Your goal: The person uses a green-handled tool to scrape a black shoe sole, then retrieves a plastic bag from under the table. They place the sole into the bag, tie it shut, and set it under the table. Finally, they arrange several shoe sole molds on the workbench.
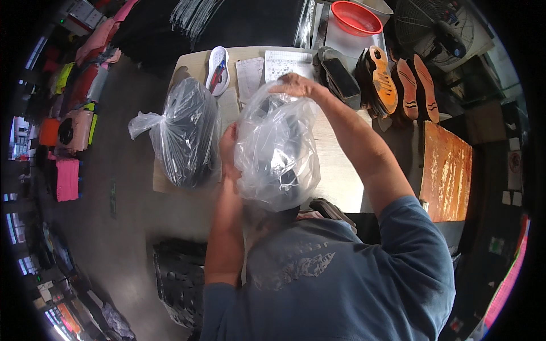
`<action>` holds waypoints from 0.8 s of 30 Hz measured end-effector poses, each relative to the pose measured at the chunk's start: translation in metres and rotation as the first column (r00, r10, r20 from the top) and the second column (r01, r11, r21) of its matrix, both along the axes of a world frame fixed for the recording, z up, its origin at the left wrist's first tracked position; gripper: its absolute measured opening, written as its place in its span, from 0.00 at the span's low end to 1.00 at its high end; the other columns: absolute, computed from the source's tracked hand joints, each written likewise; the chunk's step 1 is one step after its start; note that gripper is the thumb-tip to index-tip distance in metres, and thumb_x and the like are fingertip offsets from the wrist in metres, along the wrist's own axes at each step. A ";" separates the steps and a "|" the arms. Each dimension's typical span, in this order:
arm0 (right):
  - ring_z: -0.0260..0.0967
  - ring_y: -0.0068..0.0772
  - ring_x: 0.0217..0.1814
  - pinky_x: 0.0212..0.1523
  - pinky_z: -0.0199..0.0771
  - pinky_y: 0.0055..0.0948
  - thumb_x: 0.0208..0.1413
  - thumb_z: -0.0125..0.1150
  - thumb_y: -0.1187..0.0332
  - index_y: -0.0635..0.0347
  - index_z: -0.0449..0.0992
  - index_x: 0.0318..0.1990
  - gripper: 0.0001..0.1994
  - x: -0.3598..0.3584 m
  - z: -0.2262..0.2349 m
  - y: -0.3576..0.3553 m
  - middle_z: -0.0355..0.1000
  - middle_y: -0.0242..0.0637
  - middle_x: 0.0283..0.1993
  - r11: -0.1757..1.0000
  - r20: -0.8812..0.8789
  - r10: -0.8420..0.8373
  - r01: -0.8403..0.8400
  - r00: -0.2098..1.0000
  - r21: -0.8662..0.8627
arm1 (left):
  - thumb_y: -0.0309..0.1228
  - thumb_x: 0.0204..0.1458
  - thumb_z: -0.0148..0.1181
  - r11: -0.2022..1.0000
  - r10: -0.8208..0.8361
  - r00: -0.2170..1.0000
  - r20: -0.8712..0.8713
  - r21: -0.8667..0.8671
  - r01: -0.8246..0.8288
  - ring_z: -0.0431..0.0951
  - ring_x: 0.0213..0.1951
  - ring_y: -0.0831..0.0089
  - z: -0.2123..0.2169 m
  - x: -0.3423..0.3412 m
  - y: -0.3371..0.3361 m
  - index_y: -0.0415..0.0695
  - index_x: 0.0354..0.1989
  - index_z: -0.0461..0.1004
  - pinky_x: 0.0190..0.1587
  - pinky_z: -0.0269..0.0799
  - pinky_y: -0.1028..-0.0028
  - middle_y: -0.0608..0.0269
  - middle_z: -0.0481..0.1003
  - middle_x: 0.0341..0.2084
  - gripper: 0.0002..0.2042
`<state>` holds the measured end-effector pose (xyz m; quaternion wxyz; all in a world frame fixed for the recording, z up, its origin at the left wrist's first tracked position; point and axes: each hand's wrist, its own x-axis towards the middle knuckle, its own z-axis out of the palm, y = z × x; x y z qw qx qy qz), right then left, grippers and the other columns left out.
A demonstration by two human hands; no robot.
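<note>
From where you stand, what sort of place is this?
Likely a shoe workshop: a white sole on the table, orange insoles to its right, and coloured material piled at left.

The clear bag [264,162] hides part of the left hand [229,149], so you can't see all of its fingers. The dark thing [292,135] inside is hard to make out through the shiny, crinkly plastic. The knotted bag [190,133] has a dark lump [196,149] in it, but you can't tell what. Both bags cover bits of the surface [336,162]. Writing on the paper [287,63] is too tiny to read. The bottom edge cuts off the blue shirt [352,284].
</note>
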<state>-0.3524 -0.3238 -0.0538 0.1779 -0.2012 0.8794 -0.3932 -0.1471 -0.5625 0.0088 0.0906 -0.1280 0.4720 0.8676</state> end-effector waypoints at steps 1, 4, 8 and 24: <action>0.78 0.52 0.51 0.55 0.76 0.44 0.51 0.66 0.40 0.69 0.81 0.51 0.35 -0.005 -0.026 0.000 0.80 0.57 0.50 0.998 0.026 0.059 -0.058 0.998 -0.035 | 0.27 0.59 0.63 0.999 0.033 0.999 0.008 -0.010 -0.033 0.81 0.42 0.74 -0.008 0.005 0.005 0.35 0.54 0.74 0.46 0.78 0.73 0.59 0.80 0.43 0.16; 0.73 0.36 0.39 0.43 0.75 0.40 0.58 0.61 0.48 0.67 0.82 0.48 0.27 0.013 -0.089 -0.002 0.81 0.47 0.40 0.961 0.178 0.032 0.019 0.984 -0.275 | 0.32 0.59 0.63 0.927 0.002 0.996 -0.084 -0.374 -0.033 0.81 0.46 0.69 -0.021 0.028 0.008 0.32 0.58 0.72 0.50 0.77 0.71 0.55 0.79 0.48 0.22; 0.73 0.32 0.48 0.51 0.75 0.33 0.65 0.60 0.49 0.69 0.78 0.57 0.28 0.068 -0.090 0.006 0.79 0.42 0.49 0.774 0.451 -0.022 0.300 0.892 -0.557 | 0.33 0.59 0.64 0.999 -0.025 0.995 0.101 0.029 0.022 0.81 0.48 0.68 -0.023 0.048 -0.004 0.32 0.60 0.71 0.51 0.78 0.70 0.52 0.79 0.51 0.24; 0.75 0.29 0.44 0.50 0.74 0.25 0.55 0.67 0.74 0.73 0.49 0.76 0.44 0.316 0.085 0.019 0.77 0.41 0.45 0.707 0.634 -0.237 0.579 0.736 -0.407 | 0.28 0.62 0.56 0.992 -0.074 0.996 0.051 -0.095 0.079 0.77 0.57 0.67 0.026 0.166 0.008 0.34 0.67 0.65 0.61 0.72 0.66 0.54 0.75 0.57 0.24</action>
